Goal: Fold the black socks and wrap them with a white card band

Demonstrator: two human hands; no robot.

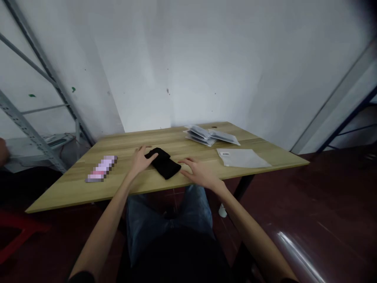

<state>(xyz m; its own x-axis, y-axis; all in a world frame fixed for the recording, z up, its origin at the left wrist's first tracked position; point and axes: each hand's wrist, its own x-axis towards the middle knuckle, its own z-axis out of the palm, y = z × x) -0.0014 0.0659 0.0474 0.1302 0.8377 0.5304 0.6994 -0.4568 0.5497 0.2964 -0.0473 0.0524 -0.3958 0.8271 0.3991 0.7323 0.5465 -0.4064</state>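
Wood-grain table [73, 192], folded black cloth [167, 166], phone [102, 169], clear packets [200, 134], flat pouch [246, 158]

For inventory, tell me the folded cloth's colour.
The folded cloth is black, clearest in the head view.

Room beyond black cloth [165, 166], packets [200, 133] at right

Black cloth [166, 167], matte, looks like soft fabric. Folded into a compact strip, flap doubled over at the far-left end. Lying flat, long axis diagonal, far-left to near-right. Sits near the front edge of the surface [126, 143], between both hands.
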